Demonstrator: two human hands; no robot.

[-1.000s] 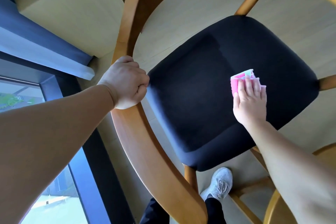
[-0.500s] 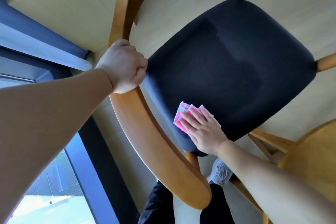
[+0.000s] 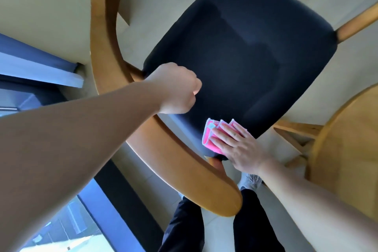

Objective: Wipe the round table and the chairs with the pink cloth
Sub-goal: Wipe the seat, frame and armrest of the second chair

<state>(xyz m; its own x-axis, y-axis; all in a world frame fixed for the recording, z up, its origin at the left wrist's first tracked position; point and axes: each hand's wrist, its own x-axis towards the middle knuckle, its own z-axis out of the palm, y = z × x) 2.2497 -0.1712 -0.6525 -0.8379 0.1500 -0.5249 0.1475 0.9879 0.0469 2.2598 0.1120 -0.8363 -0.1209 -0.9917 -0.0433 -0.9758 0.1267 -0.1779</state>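
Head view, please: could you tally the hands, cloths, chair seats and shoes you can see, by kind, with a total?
Hands: 2, the left hand over the seat's edge, the right hand pressing the cloth
Pink cloths: 1, the pink cloth
Dark chair seats: 1, the seat
Shoes: 1, the grey shoe
Total: 5

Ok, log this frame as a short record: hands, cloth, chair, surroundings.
right hand: flat, fingers straight, pressing the cloth on the seat
cloth: pink, folded, at the near corner of the seat
left hand: fingers curled, over the seat's edge by the backrest; whether it grips anything is unclear
seat: dark cushion, wooden frame
table: wooden, at right, partly seen
other: window lower left; shoe under the right forearm
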